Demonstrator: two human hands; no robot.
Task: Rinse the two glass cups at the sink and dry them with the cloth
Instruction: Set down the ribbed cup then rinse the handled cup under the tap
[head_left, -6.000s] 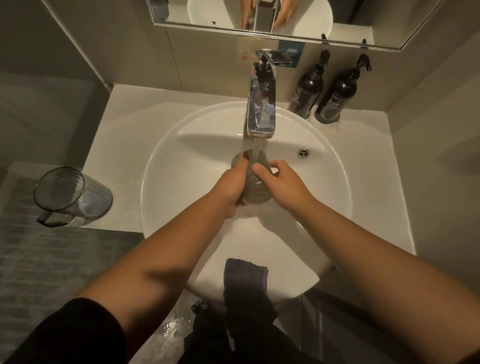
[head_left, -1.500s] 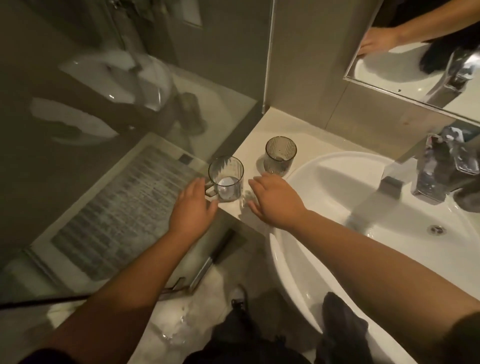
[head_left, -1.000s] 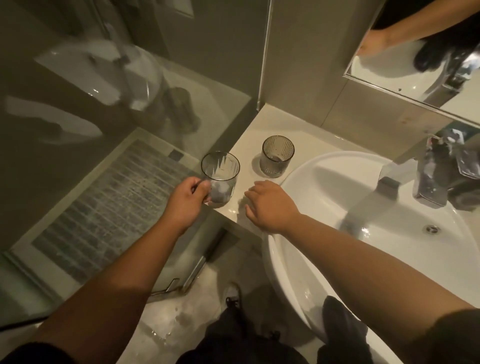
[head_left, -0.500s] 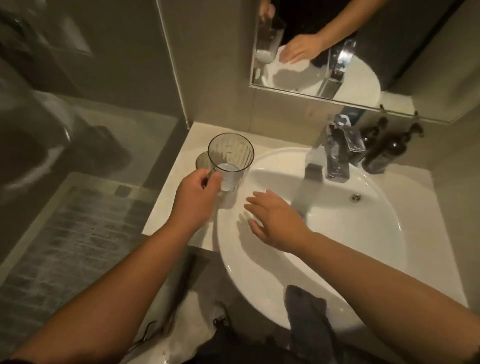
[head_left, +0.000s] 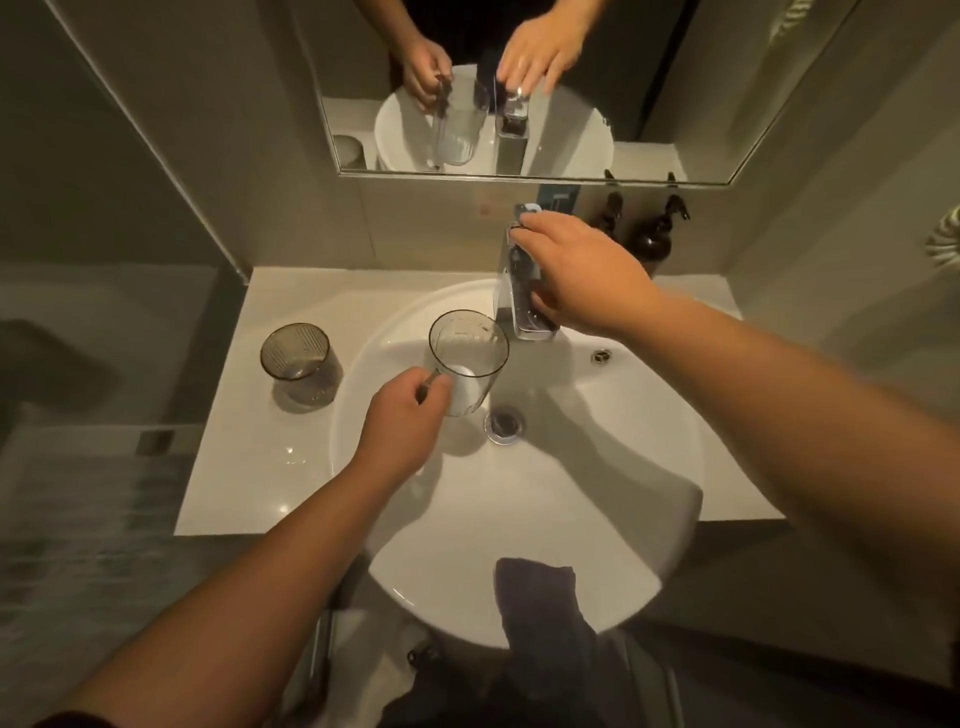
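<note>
Dim beige-tiled walls (head_left: 218, 130), wall mirror (head_left: 675, 104), pale countertop (head_left: 249, 467).

The right hand (head_left: 582, 275) hides the tap's (head_left: 522, 306) lever. The cloth (head_left: 540, 597) runs off at 6 o'clock.

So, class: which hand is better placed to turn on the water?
Right. The right hand is already on the faucet, while the left hand holds the handled glass cup over the basin.
</note>
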